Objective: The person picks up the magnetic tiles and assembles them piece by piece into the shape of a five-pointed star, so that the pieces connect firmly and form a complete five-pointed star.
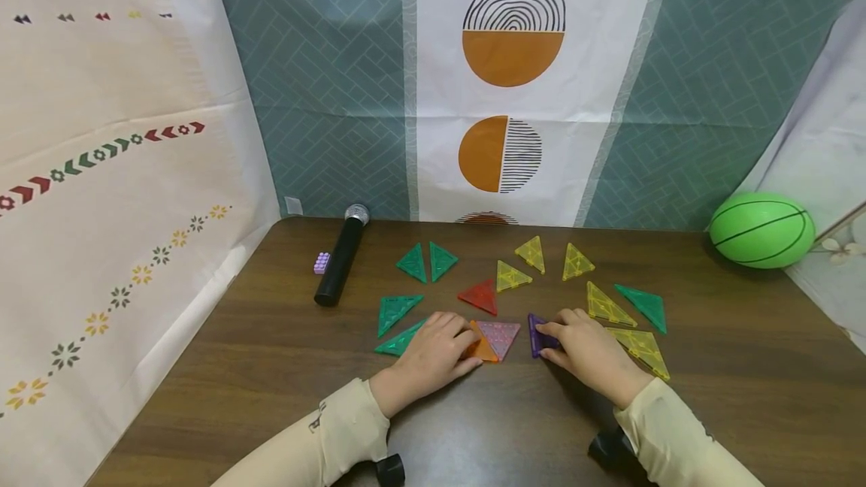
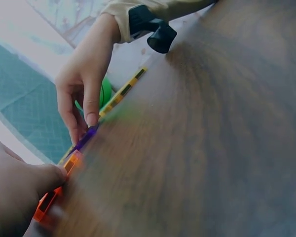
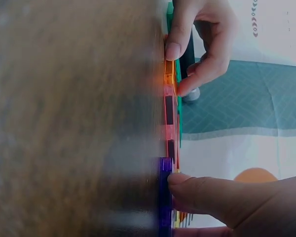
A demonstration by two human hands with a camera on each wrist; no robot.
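My left hand (image 1: 438, 348) pinches an orange triangular magnetic tile (image 1: 484, 349) lying flat on the table, thumb at its near edge. A pink triangular tile (image 1: 499, 337) sits against the orange one on the right. With thumb and fingers, my right hand (image 1: 590, 348) grips a purple triangular tile (image 1: 535, 335), apart from the pink one by a small gap. Part of the purple tile is hidden under the fingers. In the right wrist view the orange tile (image 3: 169, 71), pink tile (image 3: 169, 111) and purple tile (image 3: 165, 197) line up edge-on along the tabletop.
A red tile (image 1: 480, 297) lies beyond the pink one. Several green tiles (image 1: 395, 313) spread at the left, several yellow tiles (image 1: 607, 305) at the right, with another green tile (image 1: 646, 307). Farther back are a microphone (image 1: 343, 258), a lilac block (image 1: 321, 263) and a green ball (image 1: 762, 231).
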